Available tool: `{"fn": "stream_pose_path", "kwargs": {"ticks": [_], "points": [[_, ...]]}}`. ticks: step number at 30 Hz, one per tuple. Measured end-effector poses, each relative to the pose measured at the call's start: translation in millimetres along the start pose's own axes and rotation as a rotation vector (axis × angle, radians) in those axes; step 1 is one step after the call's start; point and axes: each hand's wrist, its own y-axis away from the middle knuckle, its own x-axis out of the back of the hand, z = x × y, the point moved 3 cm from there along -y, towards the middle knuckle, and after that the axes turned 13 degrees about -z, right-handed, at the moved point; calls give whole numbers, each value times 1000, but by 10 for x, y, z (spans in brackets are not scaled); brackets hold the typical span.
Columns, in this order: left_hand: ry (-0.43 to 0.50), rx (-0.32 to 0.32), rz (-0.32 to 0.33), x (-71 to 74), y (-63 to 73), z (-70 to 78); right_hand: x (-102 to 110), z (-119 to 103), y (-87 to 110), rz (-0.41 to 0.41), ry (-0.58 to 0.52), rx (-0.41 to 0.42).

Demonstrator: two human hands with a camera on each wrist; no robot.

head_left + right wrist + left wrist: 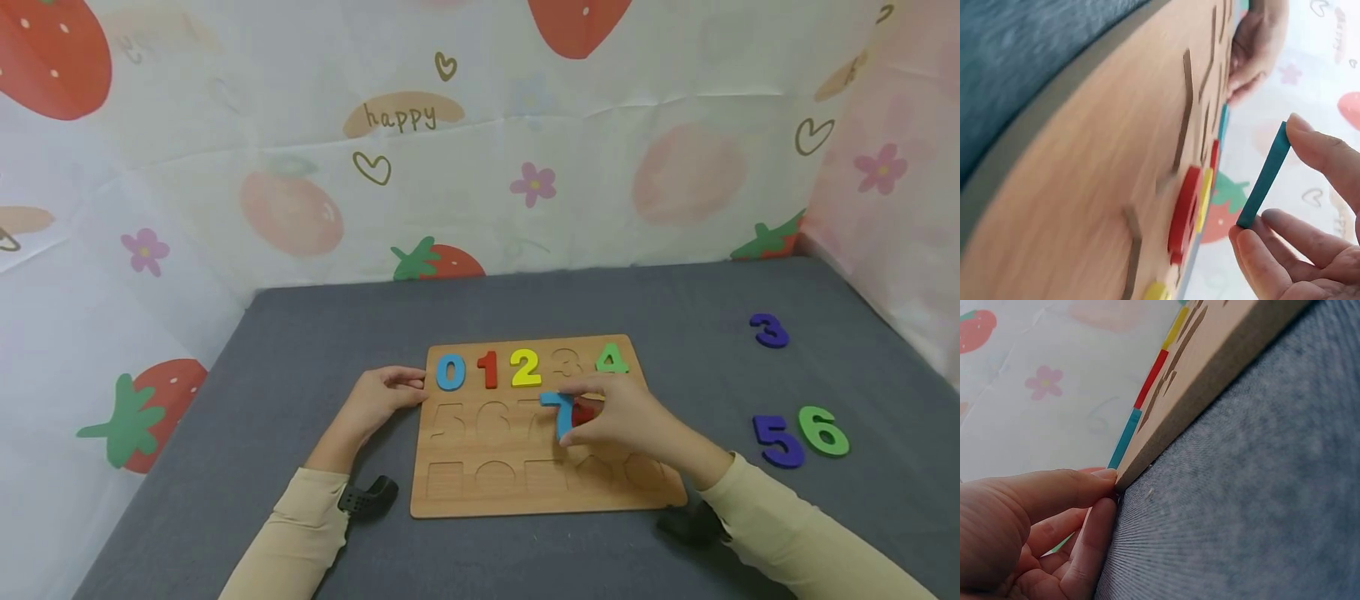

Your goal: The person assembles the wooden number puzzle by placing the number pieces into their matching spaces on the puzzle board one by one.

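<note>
My right hand [622, 412] pinches a blue number 7 [558, 408] between thumb and fingertips, raised over the middle row of the wooden number board [487, 492]. The right wrist view catches that blue 7 [1265, 178] edge-on, apart from the board's surface. At the board's upper left edge, my left hand [378, 398] grips the rim, thumb at the corner in the left wrist view. Along the top row sit a blue 0 [451, 372], red 1 [487, 369], yellow 2 [526, 367] and green 4 [612, 358]. A red piece [1186, 212] sits in the board, partly hidden by my right hand in the head view.
On the grey cloth to the right lie a purple 3 [770, 331], a purple 5 [778, 442] and a green 6 [823, 431]. Shallow outlined recesses mark the board's lower rows. A printed curtain [480, 200] stands behind the table.
</note>
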Motion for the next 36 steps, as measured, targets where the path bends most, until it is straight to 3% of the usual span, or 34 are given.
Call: {"fn": "stream_pose_path", "kwargs": {"ticks": [6,27,36], "points": [[3,2,-4,-4,5,11,-78,-70,-125,-26,76,-20],[2,16,1,-11,-10,-5,-237,-128,-341,-68,8,-56],[1,12,-1,-11,-3,13,-277,-167,-362,-34,61,-106]]}}
